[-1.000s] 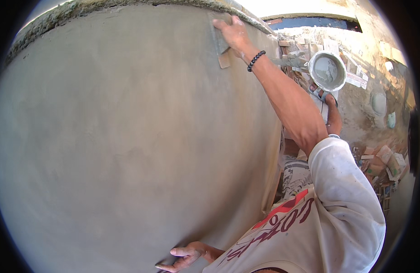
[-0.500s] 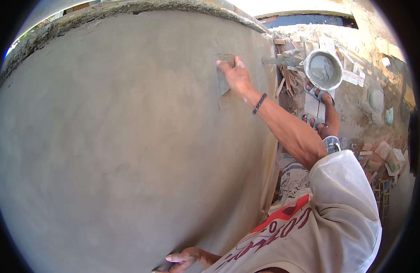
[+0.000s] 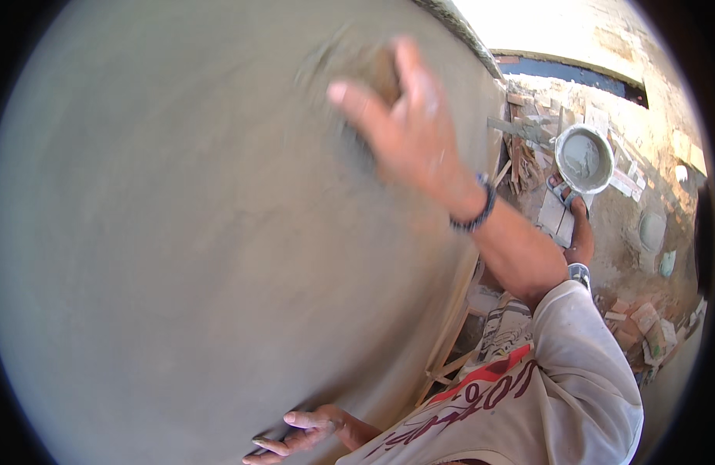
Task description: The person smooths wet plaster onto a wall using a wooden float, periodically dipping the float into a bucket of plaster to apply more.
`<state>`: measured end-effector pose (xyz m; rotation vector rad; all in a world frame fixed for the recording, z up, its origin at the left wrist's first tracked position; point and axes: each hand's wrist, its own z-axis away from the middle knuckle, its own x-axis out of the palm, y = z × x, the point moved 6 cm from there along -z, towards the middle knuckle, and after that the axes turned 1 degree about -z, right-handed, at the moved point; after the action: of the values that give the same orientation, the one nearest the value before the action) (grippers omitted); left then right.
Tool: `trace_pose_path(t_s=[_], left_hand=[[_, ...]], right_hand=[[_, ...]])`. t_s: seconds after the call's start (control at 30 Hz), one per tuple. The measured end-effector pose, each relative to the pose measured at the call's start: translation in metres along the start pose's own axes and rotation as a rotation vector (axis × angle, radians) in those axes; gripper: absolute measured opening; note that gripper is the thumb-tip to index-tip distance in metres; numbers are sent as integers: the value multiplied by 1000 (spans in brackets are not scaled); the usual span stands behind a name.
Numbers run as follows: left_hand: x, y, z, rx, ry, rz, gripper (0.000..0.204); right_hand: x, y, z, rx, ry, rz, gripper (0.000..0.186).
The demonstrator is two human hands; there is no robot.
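Bent round the trowel [image 3: 380,71], the right hand [image 3: 419,132] has it gripped, with the thumb and one finger showing; motion blurs both. The trowel lies just beyond the palm, between the hand and the grey wall [image 3: 179,232], high in the view. Its long axis is too smeared to tell, as is whether its whole face touches the wall. The left hand [image 3: 315,428] is well apart from it, low in the view, its fingers loosely spread and nothing seen in them; I cannot tell whether it touches the wall.

Farther off, to the right, stands a bucket [image 3: 586,187] with grey wet mix [image 3: 580,152] in it. Just beside it is a sandalled foot [image 3: 563,192], near pale boards [image 3: 555,221]. Past these, lower and near the right edge, lie broken bricks [image 3: 642,325].
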<state>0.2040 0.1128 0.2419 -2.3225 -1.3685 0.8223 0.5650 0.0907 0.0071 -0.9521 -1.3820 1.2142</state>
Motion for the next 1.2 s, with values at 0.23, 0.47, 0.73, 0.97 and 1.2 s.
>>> trace_pose_path(t_s=[0.23, 0.47, 0.73, 0.97, 1.2], left_hand=[[1, 2, -5, 115, -46, -49, 50], [-5, 5, -14, 103, 95, 58, 46], [-7, -1, -10, 77, 143, 57, 46], [-10, -2, -10, 98, 127, 69, 42], [-4, 2, -13, 78, 142, 108, 42]], right_hand=[[3, 25, 36, 86, 170, -103, 63], [-13, 2, -42, 96, 115, -70, 64], [9, -60, 5, 22, 21, -18, 45], [12, -48, 23, 43, 89, -87, 45], [-10, -44, -35, 30, 176, -118, 44]])
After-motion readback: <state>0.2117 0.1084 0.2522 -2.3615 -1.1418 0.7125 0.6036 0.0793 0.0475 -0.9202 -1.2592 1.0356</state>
